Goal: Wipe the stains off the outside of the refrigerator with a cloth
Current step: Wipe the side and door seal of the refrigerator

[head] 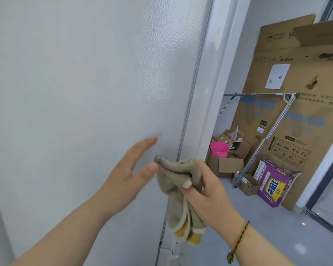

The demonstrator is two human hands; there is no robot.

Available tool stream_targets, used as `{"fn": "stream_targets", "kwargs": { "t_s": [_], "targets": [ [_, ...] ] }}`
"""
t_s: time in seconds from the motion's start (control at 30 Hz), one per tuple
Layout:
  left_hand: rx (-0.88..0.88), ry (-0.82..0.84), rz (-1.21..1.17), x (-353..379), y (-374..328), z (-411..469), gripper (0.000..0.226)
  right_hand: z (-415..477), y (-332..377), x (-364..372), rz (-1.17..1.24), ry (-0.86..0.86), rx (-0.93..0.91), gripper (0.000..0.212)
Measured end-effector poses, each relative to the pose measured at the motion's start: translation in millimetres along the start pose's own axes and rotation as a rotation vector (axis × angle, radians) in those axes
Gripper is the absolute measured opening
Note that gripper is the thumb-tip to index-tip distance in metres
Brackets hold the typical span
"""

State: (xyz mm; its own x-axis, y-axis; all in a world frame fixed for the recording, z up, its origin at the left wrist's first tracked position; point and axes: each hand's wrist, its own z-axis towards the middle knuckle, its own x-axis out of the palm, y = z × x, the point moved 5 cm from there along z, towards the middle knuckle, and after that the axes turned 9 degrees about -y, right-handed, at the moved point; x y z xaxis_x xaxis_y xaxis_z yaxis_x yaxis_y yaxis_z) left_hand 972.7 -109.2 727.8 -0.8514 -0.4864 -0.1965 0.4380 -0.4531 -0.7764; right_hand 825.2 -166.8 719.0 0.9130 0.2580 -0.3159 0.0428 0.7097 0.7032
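Head view, and the refrigerator (81,89) fills the whole left half: a pale, pebbled side panel running up out of frame, with its white front edge slanting down the middle. Behind it on the right, a tall flattened cardboard carton (300,116) leans against the wall with a white label (277,76) stuck on it. Below lies a grey floor (277,227). A metal drying rack (273,129) stands in front of the carton.

Now the hands, low in the frame. The left hand (129,175) is spread loose in front of the panel, fingers straight and pointing up and right, holding nothing. Whether the fingertips touch the metal cannot be told. The right hand (208,191) is clenched round the cloth (171,179), thumb pressed over the bunched top. The cloth is tan with a cream border and a yellow underside. It sits right at the refrigerator's front edge, just beside the left thumb, its loose end hanging down below the fist.

Smaller items sit on the floor: a purple printed box (273,187) at the foot of the rack, open brown boxes (227,164) near the refrigerator's corner, and a pink tub (219,149) resting on them. A braided bracelet (238,240) circles the right wrist.
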Motion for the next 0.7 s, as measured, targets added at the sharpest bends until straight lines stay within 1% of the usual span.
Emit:
{"fn": "stream_targets", "kwargs": {
  "t_s": [0.03,0.07,0.17,0.27,0.3,0.33,0.37,0.4,0.43,0.47,0.5,0.53,0.6,0.67,0.7],
  "targets": [
    [-0.031,0.046,-0.045,6.0,-1.1,-3.8,0.063,1.3,2.5,1.0,0.047,-0.012,-0.014,0.014],
    [-0.062,0.077,-0.079,10.5,-0.4,-6.4,0.06,2.0,2.2,3.0,0.065,-0.016,-0.014,0.015],
    [-0.199,0.068,-0.149,16.0,12.4,-8.9,0.053,-2.9,-5.9,10.9,0.079,-0.003,0.028,0.018],
    [-0.346,0.024,-0.169,18.0,32.6,-22.3,0.029,-11.7,-20.6,21.9,0.061,0.036,0.097,0.022],
    [-0.404,-0.016,-0.203,16.3,38.9,-28.5,0.023,-15.1,-23.8,22.3,0.045,0.02,0.102,0.025],
    [-0.459,-0.068,-0.244,13.6,44.7,-34.1,0.022,-17.1,-25.7,19.6,0.013,-0.032,0.088,0.027],
    [-0.516,-0.141,-0.277,9.8,52.5,-40.5,0.023,-20.3,-29.4,13.3,-0.017,-0.132,0.082,0.026],
    [-0.545,-0.225,-0.301,3.8,56.3,-43.8,0.026,-20.9,-30.1,1.4,-0.039,-0.278,0.076,0.02],
    [-0.566,-0.318,-0.313,-2.7,60.7,-48.0,0.026,-22.9,-36.5,-11.7,-0.036,-0.436,0.104,0.01],
    [-0.572,-0.416,-0.298,-9.0,64.6,-50.5,0.027,-23.9,-45.9,-23.9,-0.021,-0.57,0.161,0.01],
    [-0.565,-0.512,-0.271,-13.3,66.5,-54.0,0.026,-24.8,-57.6,-30.8,-0.006,-0.632,0.249,0.017],
    [-0.542,-0.592,-0.231,-15.4,66.0,-55.3,0.024,-23.4,-70.7,-31.8,0.008,-0.617,0.35,0.018],
    [-0.495,-0.672,-0.132,-9.3,62.2,-55.8,0.022,-24.0,-92.7,-21.0,0.07,-0.459,0.531,0.013],
    [-0.464,-0.702,-0.067,7.4,61.6,-51.7,0.018,-28.0,-105.3,-9.3,0.173,-0.354,0.615,0.015],
    [-0.458,-0.719,-0.07,17.3,62.9,-48.1,0.016,-28.8,-107.8,-8.1,0.193,-0.339,0.615,0.016]
  ]
}}
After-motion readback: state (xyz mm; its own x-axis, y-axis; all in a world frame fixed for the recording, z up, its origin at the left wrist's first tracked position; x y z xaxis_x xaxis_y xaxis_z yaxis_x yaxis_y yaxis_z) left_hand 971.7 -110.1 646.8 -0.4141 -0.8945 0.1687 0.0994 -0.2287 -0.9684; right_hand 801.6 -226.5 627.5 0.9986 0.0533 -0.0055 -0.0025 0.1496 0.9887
